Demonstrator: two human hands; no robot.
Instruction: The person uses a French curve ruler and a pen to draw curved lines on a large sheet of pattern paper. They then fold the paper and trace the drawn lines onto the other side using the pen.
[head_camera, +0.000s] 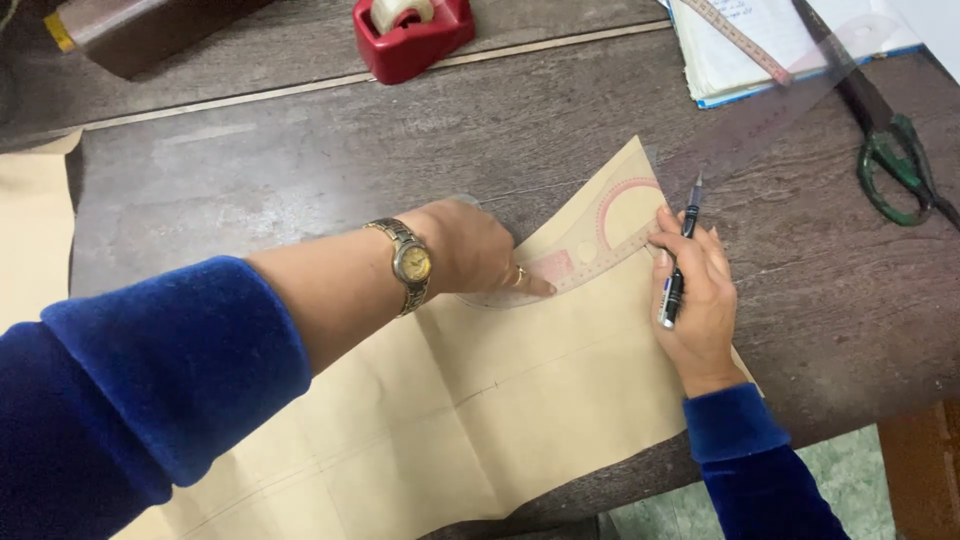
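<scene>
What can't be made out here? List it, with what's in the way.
- Brown paper: head view, bottom edge cuts it off.
- Clear curved ruler: left hand covers its near end.
- Pen: right hand hides its middle.
- Notebook: cut by the top edge.
- Scissors: blades blurred behind a clear set square.

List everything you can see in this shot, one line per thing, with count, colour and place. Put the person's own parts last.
Brown paper sheet: one, tan, spread across the table centre.
Clear plastic curve ruler: one, pink-tinted, on the paper's far end.
Red tape dispenser: one, far edge.
Open notebook: one, white, far right.
Folding measuring rule: one, tan, on the notebook.
Green-handled scissors: one, right.
Dark wooden table: one, grey-brown.
Wristwatch: one, gold, left wrist.
Black pen: one, in the right hand.
Left hand: pressing the ruler, blue sleeve.
Right hand: at the ruler's edge, blue sleeve.
</scene>
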